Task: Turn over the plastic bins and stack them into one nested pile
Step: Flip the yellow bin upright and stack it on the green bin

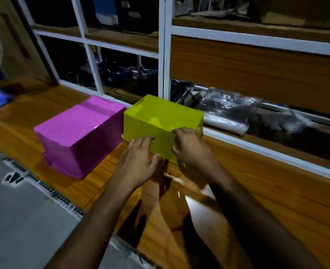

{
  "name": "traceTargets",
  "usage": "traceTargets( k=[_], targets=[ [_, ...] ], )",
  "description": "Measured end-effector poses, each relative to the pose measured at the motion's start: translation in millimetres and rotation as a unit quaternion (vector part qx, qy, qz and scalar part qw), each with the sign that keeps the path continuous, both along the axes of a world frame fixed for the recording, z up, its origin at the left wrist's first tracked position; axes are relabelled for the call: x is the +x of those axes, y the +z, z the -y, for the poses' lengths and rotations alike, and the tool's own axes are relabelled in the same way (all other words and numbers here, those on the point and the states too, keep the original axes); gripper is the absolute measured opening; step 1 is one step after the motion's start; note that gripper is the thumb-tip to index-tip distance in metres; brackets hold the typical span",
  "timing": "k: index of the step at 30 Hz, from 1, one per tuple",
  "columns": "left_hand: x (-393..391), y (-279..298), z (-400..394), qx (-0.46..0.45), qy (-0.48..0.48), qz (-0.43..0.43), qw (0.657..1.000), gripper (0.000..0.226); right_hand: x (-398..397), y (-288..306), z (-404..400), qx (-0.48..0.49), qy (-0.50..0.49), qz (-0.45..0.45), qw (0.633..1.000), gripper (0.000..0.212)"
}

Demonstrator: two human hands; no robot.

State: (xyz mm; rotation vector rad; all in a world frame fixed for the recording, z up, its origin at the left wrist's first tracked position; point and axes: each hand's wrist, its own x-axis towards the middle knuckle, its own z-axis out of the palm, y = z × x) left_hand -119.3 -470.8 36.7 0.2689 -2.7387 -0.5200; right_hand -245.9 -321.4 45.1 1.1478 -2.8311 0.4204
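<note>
Two upturned bins sit side by side on the wooden tabletop [257,191], toward its far edge by the white window frame [164,55] — the pink bin [78,133] on the left, the yellow-green bin [160,121] just beside it. Both hands reach the yellow-green one: the left hand [138,162] lies with fingers loosely spread against its near wall, the right hand [191,148] curls its fingers over the near top edge.

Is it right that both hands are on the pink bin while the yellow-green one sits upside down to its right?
Not quite. In the head view the left hand and right hand are on the yellow-green bin, not the pink bin. The yellow-green bin does sit upside down to the pink one's right.
</note>
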Motion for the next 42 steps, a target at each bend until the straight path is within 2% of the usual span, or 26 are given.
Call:
traceTargets(
  k=[3,8,12,16,20,23,25,27,29,32,35,37,40,42],
  targets=[
    [-30.7,-9.0,35.5,0.018,-0.030,-0.001,0.999,0.055,-20.6,-13.3,25.2,0.034,-0.040,-0.019,0.998,0.050],
    [-68.7,-25.1,53.0,0.129,-0.026,0.012,0.991,0.057,-31.6,-32.1,31.3,0.066,-0.084,-0.073,0.992,0.046],
    [-94.2,-31.5,42.3,0.216,0.049,-0.024,0.975,0.055,-22.7,-34.7,22.0,0.061,-0.097,-0.086,0.990,0.039],
    [-101.5,-29.5,28.8,0.259,0.104,-0.051,0.959,0.058,2.3,-35.8,2.7,0.028,-0.060,-0.094,0.993,0.034],
    [-95.1,-41.7,14.0,0.256,0.069,-0.040,0.963,0.050,15.8,-32.6,-24.4,-0.070,-0.003,-0.043,0.997,0.031],
    [-86.9,-47.6,1.7,0.283,0.044,-0.039,0.957,0.043,4.0,-31.2,-56.8,-0.064,-0.103,-0.047,0.992,0.042],
    [-82.2,-47.6,-7.9,0.308,0.040,-0.043,0.950,0.039,-7.9,-33.8,-84.3,-0.037,-0.203,-0.011,0.978,0.061],
    [-80.3,-48.0,-18.4,0.332,0.028,-0.029,0.942,0.036,-13.2,-40.0,-112.4,-0.038,-0.256,0.051,0.965,0.071],
    [-79.8,-47.2,-29.1,0.337,0.008,-0.012,0.941,0.038,-4.4,-40.7,-132.2,-0.082,-0.264,0.116,0.954,0.069],
    [-81.8,-44.7,-44.7,0.348,-0.054,0.027,0.936,0.038,22.1,-38.7,-154.5,-0.135,-0.300,0.154,0.932,0.064],
    [-83.4,-41.0,-58.4,0.336,-0.099,0.066,0.934,0.044,46.4,-45.9,-182.3,-0.192,-0.350,0.217,0.891,0.081],
    [-84.2,-38.6,-69.7,0.314,-0.124,0.084,0.937,0.039,61.6,-48.2,-197.4,-0.251,-0.363,0.269,0.856,0.079],
    [-88.2,-37.6,-84.7,0.261,-0.119,0.053,0.956,0.032,71.3,-51.2,-206.3,-0.327,-0.379,0.296,0.814,0.078],
    [-85.2,-35.2,-92.5,0.240,-0.109,0.032,0.964,0.027,75.5,-48.1,-207.4,-0.373,-0.379,0.299,0.792,0.069]
  ],
)
